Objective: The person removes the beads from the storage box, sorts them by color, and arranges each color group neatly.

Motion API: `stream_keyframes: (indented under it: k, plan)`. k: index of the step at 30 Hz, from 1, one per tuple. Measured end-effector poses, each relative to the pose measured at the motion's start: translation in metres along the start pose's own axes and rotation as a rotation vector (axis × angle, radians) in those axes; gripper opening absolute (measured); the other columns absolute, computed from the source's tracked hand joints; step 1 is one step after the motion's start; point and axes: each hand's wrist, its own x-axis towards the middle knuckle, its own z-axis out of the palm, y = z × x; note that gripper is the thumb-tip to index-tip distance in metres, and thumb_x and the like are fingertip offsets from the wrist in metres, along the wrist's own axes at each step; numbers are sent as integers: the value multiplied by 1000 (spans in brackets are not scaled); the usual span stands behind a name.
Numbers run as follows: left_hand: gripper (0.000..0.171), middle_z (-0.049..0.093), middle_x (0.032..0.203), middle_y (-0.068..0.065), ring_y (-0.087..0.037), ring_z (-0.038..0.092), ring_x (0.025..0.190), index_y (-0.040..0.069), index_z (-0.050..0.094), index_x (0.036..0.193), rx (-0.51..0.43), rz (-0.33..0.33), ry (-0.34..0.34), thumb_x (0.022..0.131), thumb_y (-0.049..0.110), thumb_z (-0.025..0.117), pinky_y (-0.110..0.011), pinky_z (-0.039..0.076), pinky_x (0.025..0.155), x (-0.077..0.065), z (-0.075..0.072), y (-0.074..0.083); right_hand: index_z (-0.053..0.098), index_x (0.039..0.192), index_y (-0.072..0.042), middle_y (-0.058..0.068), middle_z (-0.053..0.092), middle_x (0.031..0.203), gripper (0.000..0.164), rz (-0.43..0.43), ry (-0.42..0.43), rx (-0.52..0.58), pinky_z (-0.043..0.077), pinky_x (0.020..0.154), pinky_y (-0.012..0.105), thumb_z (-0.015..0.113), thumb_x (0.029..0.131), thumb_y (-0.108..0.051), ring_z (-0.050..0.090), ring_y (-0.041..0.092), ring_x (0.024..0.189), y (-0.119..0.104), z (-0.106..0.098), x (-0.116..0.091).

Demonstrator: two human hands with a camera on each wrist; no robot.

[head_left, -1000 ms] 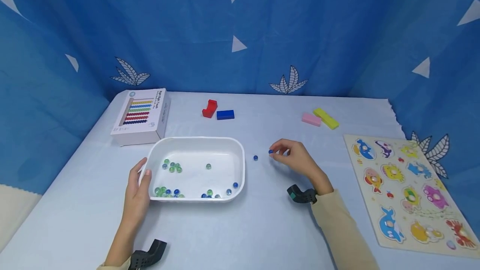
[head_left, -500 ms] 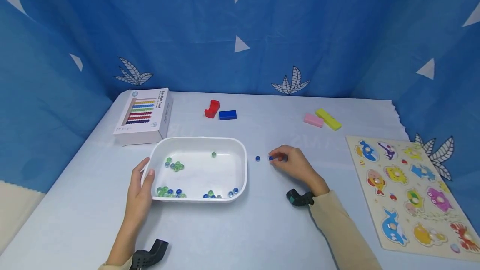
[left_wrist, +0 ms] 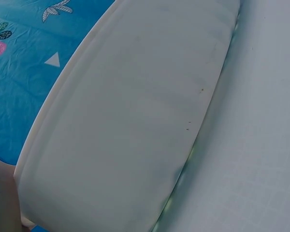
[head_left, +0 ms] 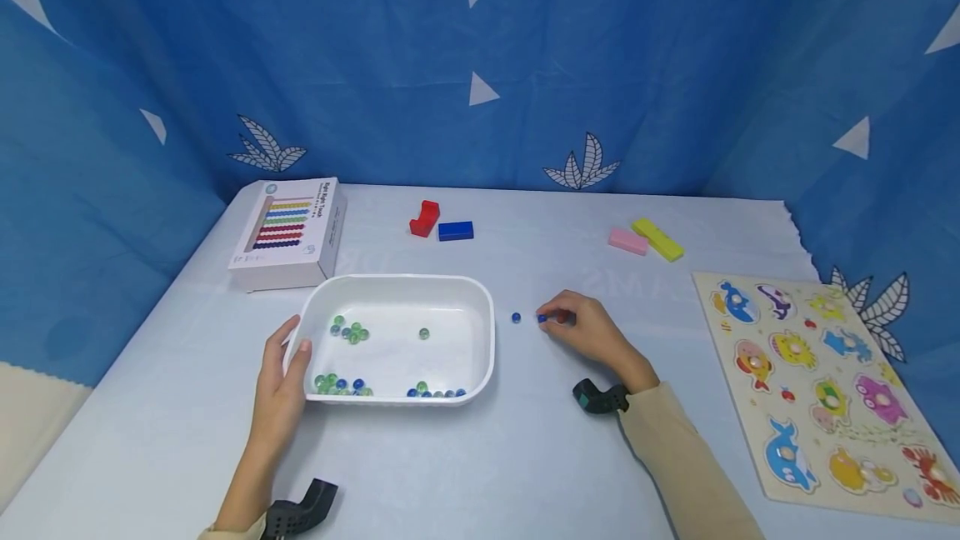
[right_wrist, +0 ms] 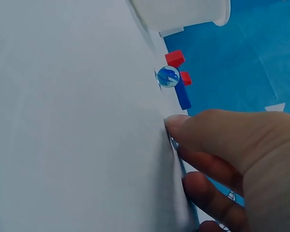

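My left hand [head_left: 277, 398] grips the left end of a white tray [head_left: 486, 298], its thumb over the rim. Inside the tray lie several green, blue and clear glass marbles [head_left: 354, 333], some gathered along the near wall. The left wrist view shows mostly the tray's outer side [left_wrist: 116, 125]. To the right of the tray, my right hand [head_left: 592, 330] pinches a blue marble [head_left: 542, 318] between thumb and fingers, at the tabletop. In the right wrist view the fingers mostly hide that marble. A second blue marble [right_wrist: 168, 76] rests on the table between hand and tray.
A white box with an abacus picture [head_left: 288, 232] stands behind the tray at left. Farther back lie a red block [head_left: 425, 218], a blue block [head_left: 456, 231], a pink block [head_left: 627, 241] and a yellow block [head_left: 657, 239]. At right is a sea-animal puzzle board [head_left: 817, 390].
My right hand has come down slightly toward the table with the blue marble. In the tray, a lone green marble rolled about and marbles at the near right settled along the wall.
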Motion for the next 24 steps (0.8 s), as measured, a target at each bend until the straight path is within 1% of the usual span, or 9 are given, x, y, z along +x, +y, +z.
stream_keyframes:
  k: [2,9,11,13,16,18,20,22,24]
  plan:
    - [49,28,147,-7,-30,30,132,22,20,143,7,-3,-1,97,34,32,-54,29,105,0,0,0,69,95,-17,-3,62,86,17,5,-3,5,45,65,22,67,79,-16,50,11,75,0,0,0]
    - [49,28,147,-6,-29,30,132,22,21,143,14,-8,4,97,36,32,-53,28,106,0,0,0,69,96,-18,-3,61,86,18,24,-12,12,44,66,22,69,78,-19,49,11,76,-1,-1,-1]
    - [49,30,146,-4,-26,33,130,24,21,143,36,-20,8,97,37,31,-42,33,106,0,1,0,69,96,-17,-3,62,86,19,26,-11,14,44,66,23,69,78,-19,49,12,77,-2,-1,-1]
    - [48,31,146,-1,-23,36,128,26,20,143,58,-29,8,97,38,31,-33,36,103,0,1,0,68,97,-17,-3,62,87,19,25,-9,19,44,67,23,69,78,-19,50,12,77,-2,-1,-1]
    - [48,30,146,-3,-25,35,129,25,20,143,48,-20,5,97,37,31,-35,35,104,0,0,0,68,99,-16,-2,63,89,22,23,-8,24,44,67,23,69,77,-20,50,12,77,-2,-1,-1]
    - [48,29,147,-4,-27,33,130,24,20,143,32,-8,0,97,36,31,-46,33,105,-1,0,0,68,100,-16,-2,63,89,23,21,-9,24,44,67,23,70,77,-20,50,12,77,-2,-1,-2]
    - [49,28,147,-4,-27,32,131,24,20,143,26,-8,-1,97,36,31,-52,31,105,-1,0,1,68,100,-16,-2,63,88,23,20,-11,22,44,67,22,70,77,-20,50,12,77,-2,-1,-2]
    - [48,29,147,-2,-25,34,130,25,20,143,44,-21,2,97,36,31,-48,33,105,0,0,2,68,99,-16,-2,63,88,23,23,-12,21,44,67,23,70,77,-21,50,12,77,-2,-2,-2]
    - [48,31,145,-3,-25,35,128,26,20,143,48,-26,10,97,35,32,-48,33,104,0,1,2,68,99,-16,-2,63,88,23,25,-14,21,44,67,23,70,77,-21,50,12,77,-2,-2,-2]
